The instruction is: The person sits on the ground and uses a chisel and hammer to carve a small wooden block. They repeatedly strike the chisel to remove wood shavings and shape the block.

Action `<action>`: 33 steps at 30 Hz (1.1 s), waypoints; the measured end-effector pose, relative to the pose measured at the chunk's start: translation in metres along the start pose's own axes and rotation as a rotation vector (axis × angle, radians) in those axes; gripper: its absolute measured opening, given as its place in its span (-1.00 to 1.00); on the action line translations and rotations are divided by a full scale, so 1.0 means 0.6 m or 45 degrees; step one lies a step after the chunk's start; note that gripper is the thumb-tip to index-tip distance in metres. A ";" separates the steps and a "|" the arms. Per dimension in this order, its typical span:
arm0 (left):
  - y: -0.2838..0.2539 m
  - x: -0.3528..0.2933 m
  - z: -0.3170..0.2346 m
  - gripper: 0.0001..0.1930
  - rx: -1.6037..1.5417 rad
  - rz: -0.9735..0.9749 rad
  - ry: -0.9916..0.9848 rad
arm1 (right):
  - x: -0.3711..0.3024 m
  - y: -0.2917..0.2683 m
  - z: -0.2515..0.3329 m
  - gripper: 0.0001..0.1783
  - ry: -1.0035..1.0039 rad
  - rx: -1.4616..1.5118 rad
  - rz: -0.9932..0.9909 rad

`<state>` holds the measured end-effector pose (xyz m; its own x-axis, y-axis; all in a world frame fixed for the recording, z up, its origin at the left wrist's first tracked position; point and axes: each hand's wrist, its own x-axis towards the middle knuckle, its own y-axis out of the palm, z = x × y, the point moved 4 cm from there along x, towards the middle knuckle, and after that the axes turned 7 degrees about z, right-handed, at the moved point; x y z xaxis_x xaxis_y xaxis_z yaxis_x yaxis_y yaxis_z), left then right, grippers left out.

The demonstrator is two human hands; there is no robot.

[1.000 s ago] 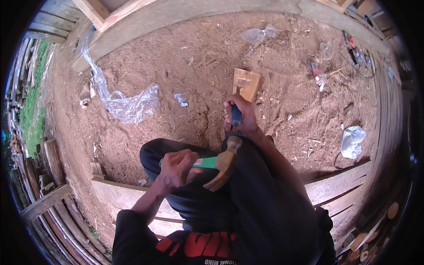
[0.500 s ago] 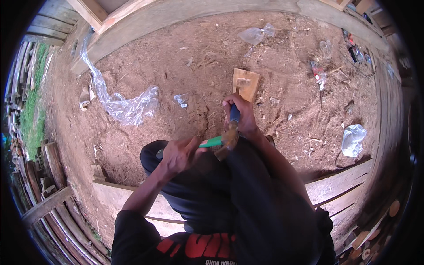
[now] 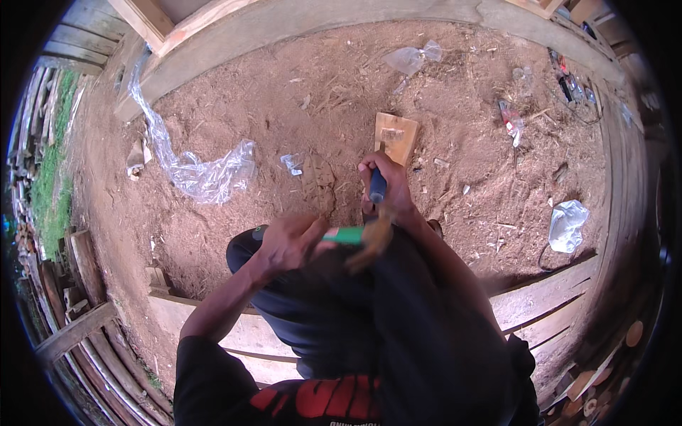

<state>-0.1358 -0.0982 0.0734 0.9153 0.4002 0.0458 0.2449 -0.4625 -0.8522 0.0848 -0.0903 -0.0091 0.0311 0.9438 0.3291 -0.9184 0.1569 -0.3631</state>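
My right hand (image 3: 395, 202) is shut on a blue-handled chisel (image 3: 377, 186), whose tip points at a small light wooden block (image 3: 396, 136) lying on the sawdust ground (image 3: 284, 121). My left hand (image 3: 288, 241) grips the green handle of a hammer (image 3: 346, 235). Its wooden-looking head is blurred by motion, just below my right hand and close to the chisel's rear end. Both hands are above my dark-trousered knees. The chisel's blade is mostly hidden by my right hand.
A long crumpled clear plastic sheet (image 3: 206, 174) lies left of the block. A white plastic bag (image 3: 567, 224) sits at the right and another clear bag (image 3: 412, 58) at the top. Wooden planks (image 3: 547, 302) frame the lower side, a beam (image 3: 320, 21) the far side.
The hammer swung up toward the chisel's end and is blurred near it now. My left hand shifted with the swing. My right hand, the chisel and the block stayed in place.
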 end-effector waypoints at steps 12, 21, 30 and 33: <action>0.018 -0.002 0.030 -0.64 -0.051 -0.110 0.040 | -0.013 0.010 0.013 -0.90 0.139 0.069 0.070; -0.017 -0.021 0.014 -0.62 -0.170 -0.220 0.239 | -0.012 0.008 0.002 -0.89 0.241 0.082 0.056; 0.000 -0.026 0.026 -0.63 -0.135 -0.132 0.143 | -0.010 0.013 -0.004 -0.89 0.138 -0.076 0.009; -0.015 -0.019 0.020 -0.63 -0.065 -0.150 0.067 | 0.003 0.004 -0.004 -0.88 0.123 -0.076 0.008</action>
<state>-0.1525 -0.0892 0.0744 0.8942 0.4131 0.1726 0.3667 -0.4547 -0.8116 0.0835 -0.0873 -0.0113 0.0659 0.9680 0.2421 -0.8936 0.1652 -0.4174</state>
